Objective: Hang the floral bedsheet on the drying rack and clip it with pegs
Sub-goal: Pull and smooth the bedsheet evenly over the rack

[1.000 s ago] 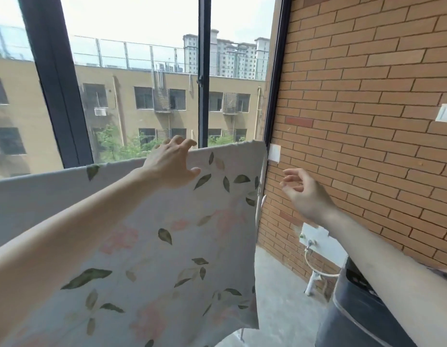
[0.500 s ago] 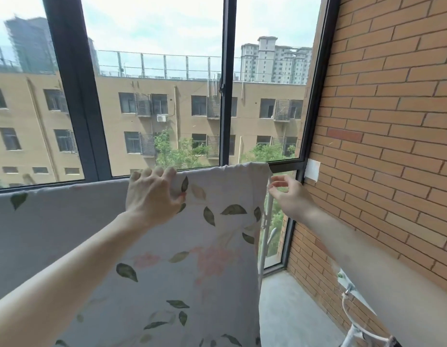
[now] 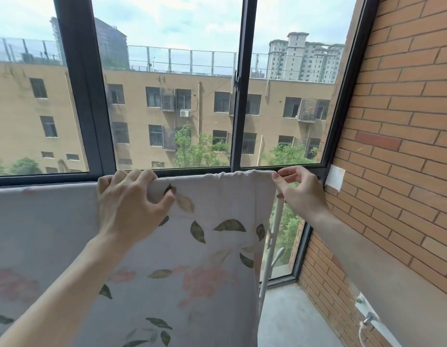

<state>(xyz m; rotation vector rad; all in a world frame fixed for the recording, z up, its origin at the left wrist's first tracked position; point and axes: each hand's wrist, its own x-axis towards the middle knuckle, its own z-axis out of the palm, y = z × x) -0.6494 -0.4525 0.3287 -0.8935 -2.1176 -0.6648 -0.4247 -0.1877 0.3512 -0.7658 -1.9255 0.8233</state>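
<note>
The floral bedsheet (image 3: 212, 246), white with green leaves and pink flowers, hangs over the top bar of the drying rack and fills the lower half of the view. My left hand (image 3: 129, 206) grips the sheet over the bar, fingers curled over the top edge. My right hand (image 3: 300, 191) pinches the sheet's upper right corner between thumb and forefinger. A white upright of the rack (image 3: 272, 241) shows just right of the sheet's edge. The bar itself is hidden under the cloth. No pegs are in view.
A dark-framed window (image 3: 238, 96) stands right behind the rack. A brick wall (image 3: 397, 121) closes the right side, with a white plate (image 3: 335, 177) near my right hand. Grey floor (image 3: 287, 319) shows at lower right beside a white wall fitting (image 3: 367, 314).
My view has tilted upward. My right hand moved left from open air to the sheet's top right corner and pinched it. My left hand closed its grip on the top edge.
</note>
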